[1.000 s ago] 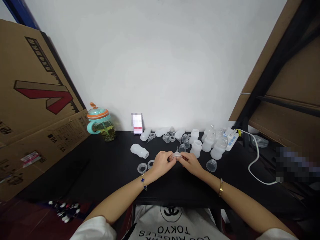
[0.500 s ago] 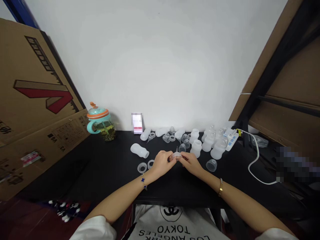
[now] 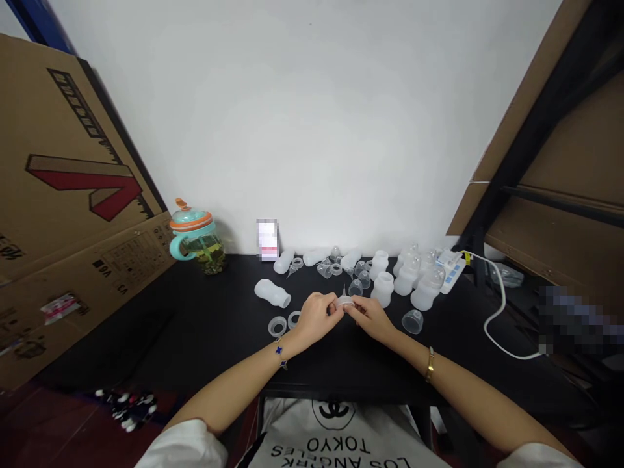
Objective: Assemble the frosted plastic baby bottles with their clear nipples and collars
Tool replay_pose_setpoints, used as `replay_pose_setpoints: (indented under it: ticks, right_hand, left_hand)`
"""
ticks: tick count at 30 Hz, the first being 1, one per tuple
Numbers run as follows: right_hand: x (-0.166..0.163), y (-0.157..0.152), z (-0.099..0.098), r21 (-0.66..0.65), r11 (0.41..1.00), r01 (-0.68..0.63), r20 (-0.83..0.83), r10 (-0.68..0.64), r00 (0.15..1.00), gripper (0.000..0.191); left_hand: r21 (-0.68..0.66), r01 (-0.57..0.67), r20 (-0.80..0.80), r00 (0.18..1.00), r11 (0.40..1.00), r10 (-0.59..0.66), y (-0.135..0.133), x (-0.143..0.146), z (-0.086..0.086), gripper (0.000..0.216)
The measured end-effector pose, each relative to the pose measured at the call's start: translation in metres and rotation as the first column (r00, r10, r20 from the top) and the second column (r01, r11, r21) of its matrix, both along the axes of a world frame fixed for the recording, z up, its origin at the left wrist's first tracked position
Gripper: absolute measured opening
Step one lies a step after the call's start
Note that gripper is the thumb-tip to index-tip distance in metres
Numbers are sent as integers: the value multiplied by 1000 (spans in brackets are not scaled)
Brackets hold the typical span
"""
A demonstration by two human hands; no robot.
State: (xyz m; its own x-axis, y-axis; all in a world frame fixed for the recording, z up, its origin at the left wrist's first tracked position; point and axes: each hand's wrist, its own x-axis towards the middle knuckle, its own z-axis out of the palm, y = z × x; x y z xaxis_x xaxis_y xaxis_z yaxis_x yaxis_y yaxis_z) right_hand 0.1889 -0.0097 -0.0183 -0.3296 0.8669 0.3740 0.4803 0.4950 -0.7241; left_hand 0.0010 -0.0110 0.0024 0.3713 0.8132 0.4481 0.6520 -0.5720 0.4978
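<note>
Between my two hands is a translucent bottle collar ring [image 3: 345,301] with a clear pointed nipple [image 3: 344,290] standing up through it. My left hand [image 3: 318,317] is closed on the ring's left side, and my right hand [image 3: 371,317] pinches its right side. Beside my left wrist lie two loose collar rings [image 3: 277,326], one partly hidden. A white baby bottle [image 3: 272,294] lies on its side beyond them. Past my right hand, an open bottle [image 3: 383,290] stands upright, and a clear dome cap [image 3: 412,322] rests on the black table [image 3: 209,344].
Several capped bottles [image 3: 425,290] stand at the right, by a white power strip [image 3: 451,270] with a cable [image 3: 502,305]. More bottles, nipples and caps [image 3: 363,279] lie along the wall. A teal-lidded jug [image 3: 199,244] and a phone [image 3: 268,240] stand at the back left.
Both hands stay in almost the same place on the collar ring, with only slight shifts of the fingers. The loose parts on the table have not moved.
</note>
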Motion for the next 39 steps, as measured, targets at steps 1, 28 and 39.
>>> replay_pose_setpoints:
  ticks: [1, 28, 39]
  right_hand:
    - [0, 0, 0, 13, 1000, 2, 7, -2, 1000, 40]
    - [1, 1, -1, 126, 992, 24, 110, -38, 993, 30]
    - [2, 1, -3, 140, 990, 33, 113, -49, 992, 30]
  left_hand:
    - [-1, -7, -4, 1000, 1000, 7, 0, 0, 0, 27]
    - [6, -17, -10, 1000, 1000, 17, 1, 0, 0, 33]
    - [17, 1, 6, 1000, 1000, -1, 1, 0, -2, 33]
